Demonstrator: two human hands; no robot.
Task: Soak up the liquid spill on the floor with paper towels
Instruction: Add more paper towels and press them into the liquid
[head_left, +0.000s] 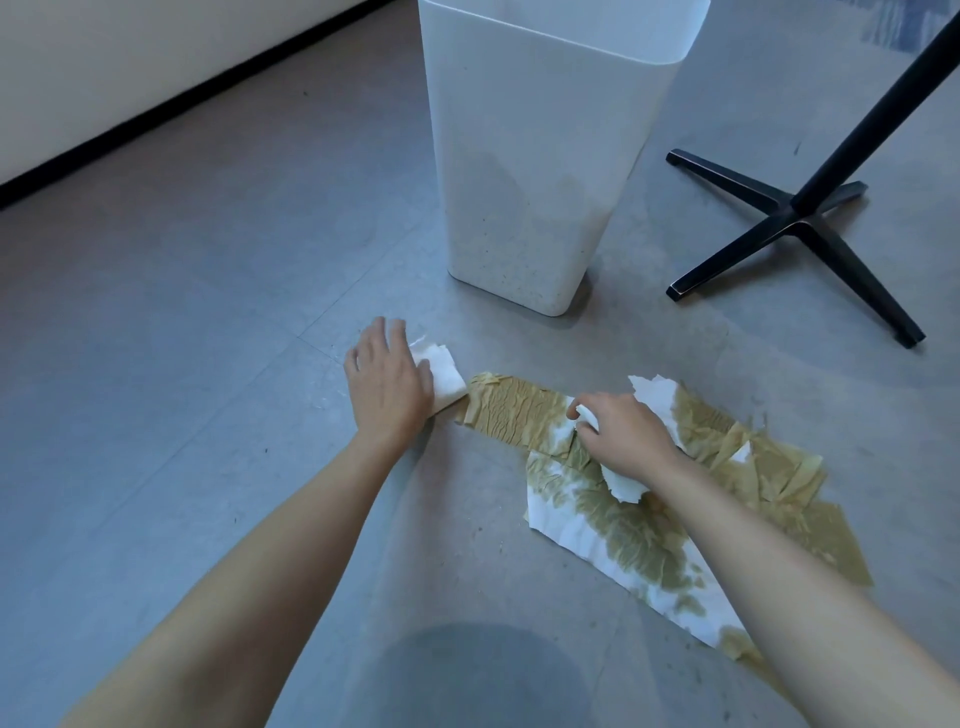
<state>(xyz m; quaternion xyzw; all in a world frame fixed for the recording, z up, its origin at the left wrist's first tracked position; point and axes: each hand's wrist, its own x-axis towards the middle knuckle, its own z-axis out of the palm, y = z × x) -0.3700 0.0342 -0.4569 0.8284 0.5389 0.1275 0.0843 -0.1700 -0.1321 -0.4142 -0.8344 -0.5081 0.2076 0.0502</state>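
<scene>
Several paper towels lie spread on the grey floor, soaked olive-brown over most of their area, with white patches at the near edge. My left hand presses flat on a folded white paper towel at the left end of the soaked strip. My right hand grips a crumpled white towel on top of the wet sheets; white ends stick out beyond the fingers and below the wrist. A thin wet sheen shows on the floor just past my left fingers.
A tall white bin stands on the floor right behind the towels. A black cross-shaped table base with its post is to the right. A wall with a black skirting runs along the far left.
</scene>
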